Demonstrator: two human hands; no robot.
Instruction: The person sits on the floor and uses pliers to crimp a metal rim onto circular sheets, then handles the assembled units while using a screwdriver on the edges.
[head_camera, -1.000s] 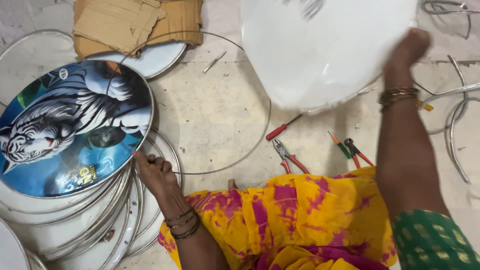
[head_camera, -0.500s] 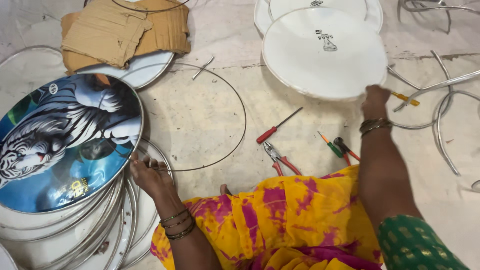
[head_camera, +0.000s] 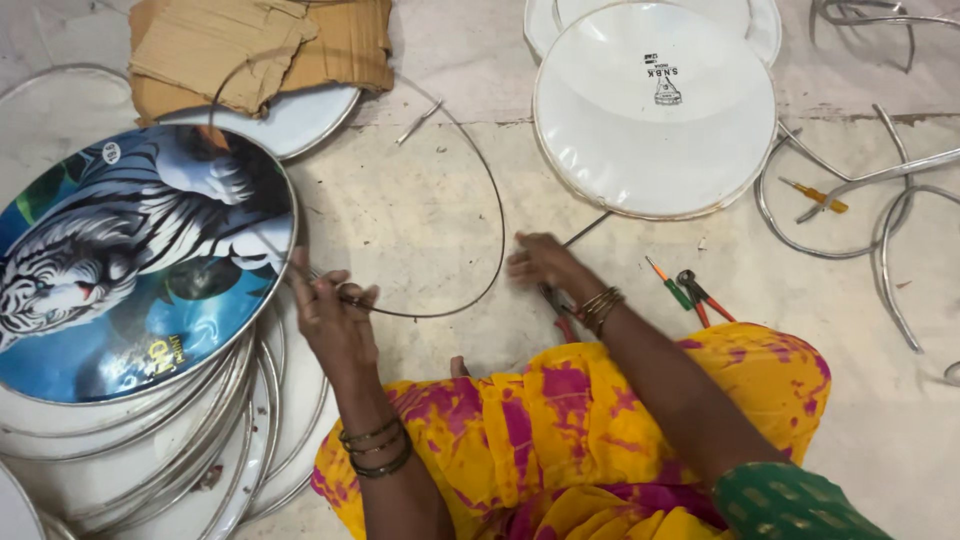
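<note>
We see the floor (head_camera: 420, 210) under soft, even daylight, bright but not harsh, with only faint shadows close beneath the hands and the wire hoop (head_camera: 480, 180). A mild sheen lies on the white round drumhead (head_camera: 655, 130) at upper right and on the printed tiger drumhead (head_camera: 130, 260) at left. Focus is sharp across the centre; the right hand (head_camera: 540, 262) shows slight motion blur, and straight lines bow a little toward the frame's corners.

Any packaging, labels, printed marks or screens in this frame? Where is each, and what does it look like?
Cardboard pieces: top left, brown, flattened and torn, lying on a white disc.
Printed disc: left, atop a stack, round, blue with a white tiger picture and a small yellow mark.
Small mark: dark print on the white round disc, top centre.
No screens.
</note>
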